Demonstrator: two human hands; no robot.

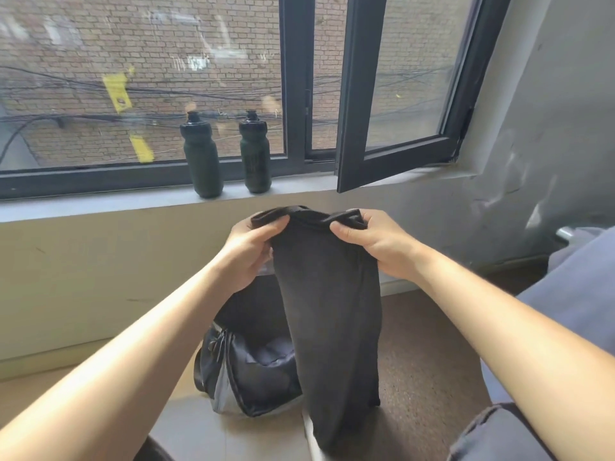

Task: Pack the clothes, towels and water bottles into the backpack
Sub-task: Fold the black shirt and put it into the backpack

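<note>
Beneath a window (143,78) with a brick wall outside, the left hand (246,251) and right hand (376,244) each pinch the top edge of a dark cloth (329,314), possibly a towel, hanging over the open backpack (253,371) on the floor (419,361). Two dark water bottles (201,158) stand on the sill (100,204) beyond.

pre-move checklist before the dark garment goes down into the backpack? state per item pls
1. Left hand grips garment top edge: ok.
2. Right hand grips the other top corner: ok.
3. Dark garment hangs free, clear of the window sill: ok.
4. Backpack open beneath the garment: ok.
5. Room left inside backpack: cannot tell, garment hides part of the opening.
6. Two water bottles upright on sill, not yet packed: ok.
</note>
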